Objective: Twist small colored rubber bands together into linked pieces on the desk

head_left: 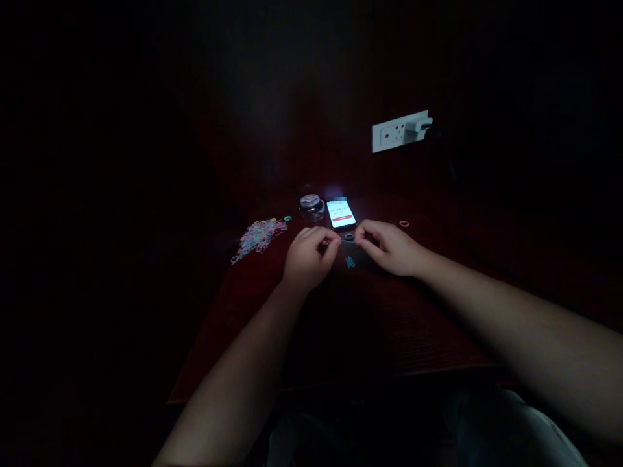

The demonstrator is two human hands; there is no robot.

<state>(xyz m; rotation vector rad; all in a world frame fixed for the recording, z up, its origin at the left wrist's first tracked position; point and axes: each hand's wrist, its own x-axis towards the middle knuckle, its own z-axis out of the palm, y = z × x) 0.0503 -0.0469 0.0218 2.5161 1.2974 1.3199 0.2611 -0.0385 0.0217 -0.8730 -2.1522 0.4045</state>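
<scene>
My left hand [310, 256] is closed in a pinch over the dark red table. Facing it, my right hand [387, 246] pinches too, a short gap from the left. A thin pale blue rubber band [347, 242] runs between the two sets of fingertips; its ends are hidden in the fingers. Just behind it lies a small dark ring-shaped band [349, 237]. Several blue bands [350, 262] lie in a little group on the near side of the gap. To the left of my left hand spreads a pile of colourful small rubber bands [260, 236].
Beyond my hands, a lit phone [341, 213] lies beside a clear lidded jar [311, 206]. A single pink band [403, 224] rests right of my right hand. A white wall socket [400, 131] holds a plugged-in charger. The table's front edge [389, 377] is near my lap; the surroundings are dark.
</scene>
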